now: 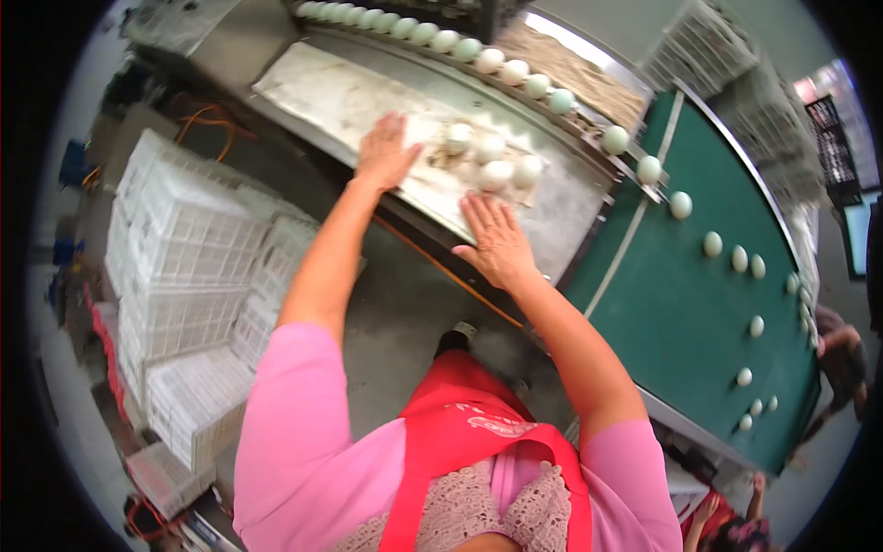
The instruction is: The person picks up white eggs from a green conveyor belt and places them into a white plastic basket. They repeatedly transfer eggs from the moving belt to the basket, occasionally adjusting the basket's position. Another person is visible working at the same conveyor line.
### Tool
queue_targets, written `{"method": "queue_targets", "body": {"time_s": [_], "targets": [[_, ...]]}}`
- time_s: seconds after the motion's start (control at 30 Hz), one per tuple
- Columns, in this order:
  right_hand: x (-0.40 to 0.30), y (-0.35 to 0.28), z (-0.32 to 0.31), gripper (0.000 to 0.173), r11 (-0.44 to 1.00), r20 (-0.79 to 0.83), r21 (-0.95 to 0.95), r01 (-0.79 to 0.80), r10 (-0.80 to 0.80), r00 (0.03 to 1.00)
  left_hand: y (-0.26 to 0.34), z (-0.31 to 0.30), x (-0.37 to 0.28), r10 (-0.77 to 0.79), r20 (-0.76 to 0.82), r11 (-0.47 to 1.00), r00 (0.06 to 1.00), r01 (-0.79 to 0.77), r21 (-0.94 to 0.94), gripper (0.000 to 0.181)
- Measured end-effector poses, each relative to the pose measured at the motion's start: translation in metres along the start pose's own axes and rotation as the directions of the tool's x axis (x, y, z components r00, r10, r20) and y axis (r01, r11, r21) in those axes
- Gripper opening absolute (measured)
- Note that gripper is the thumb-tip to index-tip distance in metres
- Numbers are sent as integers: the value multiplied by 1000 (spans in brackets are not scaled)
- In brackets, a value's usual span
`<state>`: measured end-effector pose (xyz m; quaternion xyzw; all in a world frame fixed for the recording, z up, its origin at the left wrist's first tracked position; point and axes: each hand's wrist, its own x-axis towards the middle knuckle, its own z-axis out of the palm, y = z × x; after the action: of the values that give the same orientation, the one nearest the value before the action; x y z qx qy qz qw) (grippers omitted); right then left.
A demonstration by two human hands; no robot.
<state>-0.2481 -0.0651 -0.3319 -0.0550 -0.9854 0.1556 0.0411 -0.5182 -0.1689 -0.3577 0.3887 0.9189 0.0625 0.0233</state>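
My left hand [384,153] is spread, palm down, at the front edge of a stained whitish cloth [324,86] on a metal ledge. It holds nothing. To its right sit several pale eggs [490,148], one of them beside a brownish smear on the cloth. My right hand [495,238] reaches over the ledge's front edge, its fingertips just short of the nearest egg [495,176]. Nothing is in that hand, and its fingers are slightly apart. Whether either palm presses on the surface is hard to tell.
Behind the cloth, a row of eggs [444,41] leads onto a green conveyor belt [662,310] carrying scattered eggs. White plastic crates [200,255] are stacked at left; more crates [703,52] stand at upper right. Another person's arm [838,339] is at the belt's far edge.
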Motion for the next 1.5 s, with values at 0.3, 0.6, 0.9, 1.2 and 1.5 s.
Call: {"method": "queue_targets", "body": {"time_s": [0.3, 0.6, 0.9, 1.2, 1.5], "targets": [[-53, 15, -12, 90, 979, 47, -90, -182, 186, 981, -51, 32, 41, 172, -66, 983, 983, -167, 75, 65], [-280, 12, -140, 52, 954, -509, 190, -231, 297, 808, -136, 16, 92, -245, 119, 955, 962, 219, 198, 96], [-659, 154, -177, 62, 291, -705, 324, -900, 709, -25, 247, -27, -60, 20, -520, 873, 854, -269, -407, 44], [-744, 343, -210, 72, -32, -540, 234, -972, 827, -157, 499, -30, -225, 233, -328, 739, 916, -386, -553, 39], [-696, 417, -229, 94, 241, -554, 230, -943, 829, 77, 627, -7, -195, 374, -305, 708, 876, -482, -516, 67]]}}
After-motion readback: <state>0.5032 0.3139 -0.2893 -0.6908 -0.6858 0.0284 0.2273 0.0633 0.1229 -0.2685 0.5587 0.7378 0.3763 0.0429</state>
